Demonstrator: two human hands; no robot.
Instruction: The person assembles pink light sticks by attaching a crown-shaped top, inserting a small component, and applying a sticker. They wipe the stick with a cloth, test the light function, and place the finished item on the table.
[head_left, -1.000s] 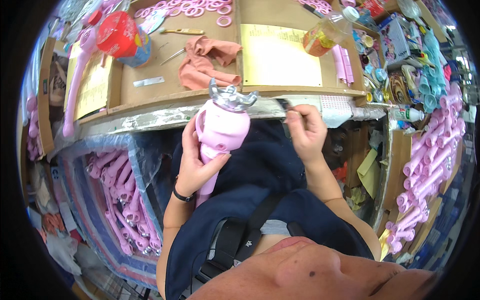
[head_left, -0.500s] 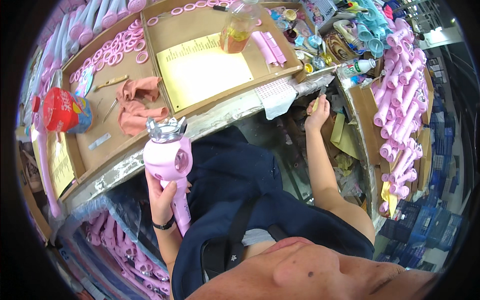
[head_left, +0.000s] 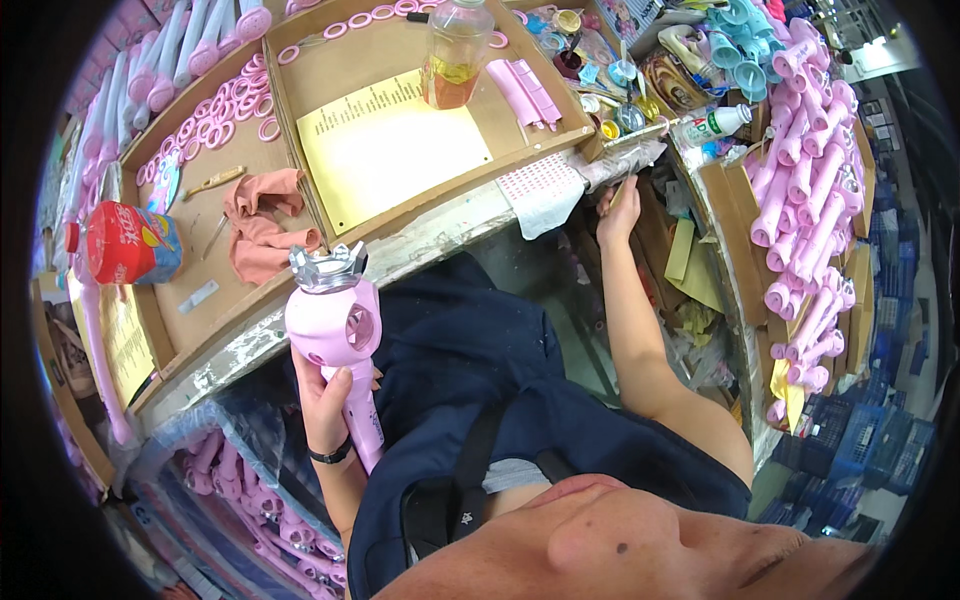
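My left hand [head_left: 322, 405] is wrapped round the handle of a pink toy wand [head_left: 332, 325], held upright in front of the bench edge. The wand has a round head with a faceted opening in its side and a silver crown [head_left: 328, 266] on top. Farther right, my right hand [head_left: 620, 210] pinches a slim, light-coloured stick-like tool [head_left: 626, 188], perhaps a brush; its tip is too small to make out. That hand is just below a crumpled clear plastic sheet [head_left: 625, 160] and beside a white cloth with pink dots [head_left: 541, 190].
A cardboard tray [head_left: 380, 228] on the bench holds a yellow sheet [head_left: 385, 150], a bottle of amber liquid [head_left: 452, 75], pink rings [head_left: 222, 112] and an orange cloth [head_left: 262, 225]. Paint pots [head_left: 610, 128] stand beyond my right hand. Pink wand parts fill a box [head_left: 735, 215] at right.
My right hand has shifted slightly left, and the tool in it now points more upright. My left hand keeps its hold on the toy wand, nearly still. The view has shifted a little.
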